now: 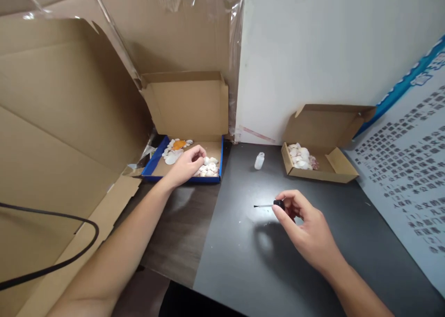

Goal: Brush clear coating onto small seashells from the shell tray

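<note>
My left hand (186, 165) reaches into the blue-edged cardboard box (184, 179), its fingers closed at the edge of a pile of white shells (209, 168). What those fingertips pinch, if anything, is too small to make out. More pale shells (172, 156) and an orange piece (179, 145) lie in the left part of that box. Over the grey table (229, 252), my right hand (301, 222) holds a black cap with a thin brush (264, 206) pointing left. A small bottle (259, 161) of whitish contents stands uncapped beyond it.
An open brown box (321, 174) with white and pinkish shells (301, 157) sits at the back right. Large cardboard sheets (62, 85) rise on the left, where a black cable (86, 222) curves. A printed sheet (406, 178) borders the table's right side.
</note>
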The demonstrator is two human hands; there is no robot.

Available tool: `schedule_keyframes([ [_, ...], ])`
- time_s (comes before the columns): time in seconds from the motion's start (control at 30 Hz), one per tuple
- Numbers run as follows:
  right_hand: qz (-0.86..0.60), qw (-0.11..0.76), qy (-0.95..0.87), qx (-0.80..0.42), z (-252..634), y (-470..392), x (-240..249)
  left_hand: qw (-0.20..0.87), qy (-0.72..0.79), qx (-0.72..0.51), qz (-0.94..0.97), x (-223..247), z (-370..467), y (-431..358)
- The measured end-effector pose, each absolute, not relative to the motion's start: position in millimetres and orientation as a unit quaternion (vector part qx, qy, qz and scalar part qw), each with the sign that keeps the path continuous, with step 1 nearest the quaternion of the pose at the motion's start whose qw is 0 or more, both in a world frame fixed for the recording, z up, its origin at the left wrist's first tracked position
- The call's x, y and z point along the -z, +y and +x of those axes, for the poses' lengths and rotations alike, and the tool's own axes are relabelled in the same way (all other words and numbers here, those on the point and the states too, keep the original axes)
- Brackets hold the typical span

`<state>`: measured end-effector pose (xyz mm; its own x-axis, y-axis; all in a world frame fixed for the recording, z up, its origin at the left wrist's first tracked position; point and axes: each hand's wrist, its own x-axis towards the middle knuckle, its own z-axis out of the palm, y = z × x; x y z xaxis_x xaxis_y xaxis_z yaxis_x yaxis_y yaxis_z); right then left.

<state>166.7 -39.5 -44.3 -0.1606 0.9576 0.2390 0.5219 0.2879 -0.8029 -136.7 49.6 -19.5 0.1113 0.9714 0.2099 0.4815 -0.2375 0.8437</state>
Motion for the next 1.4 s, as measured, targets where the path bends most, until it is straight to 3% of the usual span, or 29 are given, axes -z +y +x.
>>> schedule_keyframes([
  [0.17,-0.525,0.374,-0.706,-0.294,167.6,-39.2,45.6,0.246,0.603,-0.240,0.720,32.9,-154.3,55.6],
  [0.3,-0.521,0.378,-0.712,-0.281,168.2,-39.0,46.7,0.157,0.601,-0.231,0.749,30.1,-164.8,59.8],
  [0.53,-0.490,0.396,-0.736,-0.247,168.6,-41.2,44.5,0.015,0.761,-0.063,0.646,16.0,-231.9,78.3],
  [0.83,-0.484,0.428,-0.726,-0.235,168.9,-43.6,41.5,0.000,0.767,0.059,0.639,36.2,-253.9,86.0],
  [1.4,-0.489,0.430,-0.718,-0.245,168.2,-43.5,41.3,0.023,0.736,0.066,0.673,34.8,-263.9,83.8],
])
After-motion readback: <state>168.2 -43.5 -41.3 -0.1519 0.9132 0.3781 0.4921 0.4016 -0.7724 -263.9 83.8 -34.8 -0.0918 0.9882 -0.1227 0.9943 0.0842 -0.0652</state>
